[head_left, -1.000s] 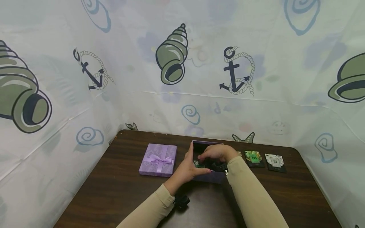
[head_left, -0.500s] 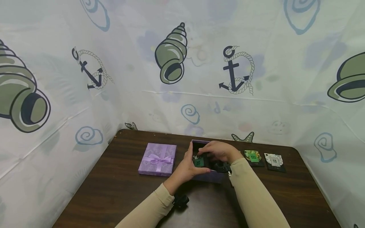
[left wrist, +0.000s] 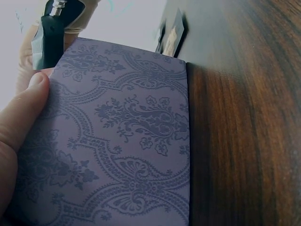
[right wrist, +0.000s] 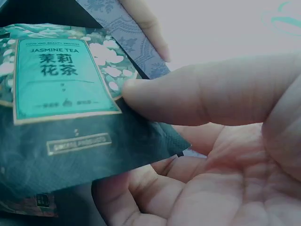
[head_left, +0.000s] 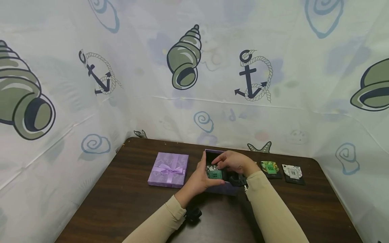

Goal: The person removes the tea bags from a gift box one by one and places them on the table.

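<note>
A purple patterned box [head_left: 222, 189] stands lidless on the table, its dark inside partly hidden by both hands. My left hand [head_left: 199, 177] holds its left side, with the thumb [left wrist: 30, 106] along the near wall and the fingers reaching up the side. Over the opening, my right hand [head_left: 235, 162] pinches a dark green jasmine tea packet [right wrist: 66, 84] by its edge between thumb and fingers. The packet's teal label faces up, flowers printed around it. Below it, another packet [right wrist: 30, 205] partly shows in the right wrist view.
The matching purple lid [head_left: 168, 170] with a ribbon bow lies left of the box. To the right lie a green-and-yellow tea packet [head_left: 270, 168] and a white-and-black one [head_left: 293, 172]; a further one is mostly hidden by my right hand. A patterned cloth wall rises behind the table [head_left: 121, 202].
The jasmine packet has come up between my hands, so its label now shows far more. My right hand has shifted slightly to the right; my left hand keeps its place on the box.
</note>
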`<state>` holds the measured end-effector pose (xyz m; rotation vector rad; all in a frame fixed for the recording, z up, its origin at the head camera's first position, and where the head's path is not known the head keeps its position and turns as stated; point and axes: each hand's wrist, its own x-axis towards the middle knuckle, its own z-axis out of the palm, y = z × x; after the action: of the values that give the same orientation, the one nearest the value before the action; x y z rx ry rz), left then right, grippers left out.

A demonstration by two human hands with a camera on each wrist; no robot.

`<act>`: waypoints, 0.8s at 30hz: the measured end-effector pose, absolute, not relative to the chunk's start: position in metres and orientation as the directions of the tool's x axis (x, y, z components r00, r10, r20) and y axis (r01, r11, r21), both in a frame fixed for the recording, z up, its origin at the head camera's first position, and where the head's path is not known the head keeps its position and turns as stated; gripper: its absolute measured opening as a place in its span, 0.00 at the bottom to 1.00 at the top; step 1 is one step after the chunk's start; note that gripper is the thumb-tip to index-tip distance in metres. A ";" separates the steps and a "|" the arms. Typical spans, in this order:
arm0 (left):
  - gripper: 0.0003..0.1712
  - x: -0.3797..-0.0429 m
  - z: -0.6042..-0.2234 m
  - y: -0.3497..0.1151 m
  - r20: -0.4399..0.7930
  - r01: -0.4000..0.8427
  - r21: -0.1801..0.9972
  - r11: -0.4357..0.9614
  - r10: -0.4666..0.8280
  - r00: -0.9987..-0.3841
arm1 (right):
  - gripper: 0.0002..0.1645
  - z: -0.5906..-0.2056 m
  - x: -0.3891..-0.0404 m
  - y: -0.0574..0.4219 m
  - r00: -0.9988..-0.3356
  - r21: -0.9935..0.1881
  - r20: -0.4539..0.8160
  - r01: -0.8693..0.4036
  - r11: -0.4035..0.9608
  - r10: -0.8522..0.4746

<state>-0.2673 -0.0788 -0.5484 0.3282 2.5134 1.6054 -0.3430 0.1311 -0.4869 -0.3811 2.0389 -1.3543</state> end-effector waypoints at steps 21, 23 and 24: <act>0.84 -0.266 -0.547 -0.078 0.021 0.130 0.908 0.399 0.266 -0.964 | 0.07 -0.478 -0.321 0.135 -0.828 -0.884 -0.184 -0.097 0.457 -0.530; 0.84 -0.265 -0.547 -0.078 0.021 0.131 0.906 0.403 0.264 -0.964 | 0.10 -0.475 -0.317 0.139 -0.829 -0.885 -0.166 -0.113 0.451 -0.534; 0.85 -0.265 -0.546 -0.078 0.016 0.125 0.906 0.404 0.263 -0.965 | 0.11 -0.474 -0.316 0.142 -0.830 -0.882 -0.159 -0.123 0.454 -0.534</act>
<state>-0.2649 -0.0781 -0.5461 0.3505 2.5222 1.6101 -0.3157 0.1417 -0.4739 -0.5521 2.2926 -1.3409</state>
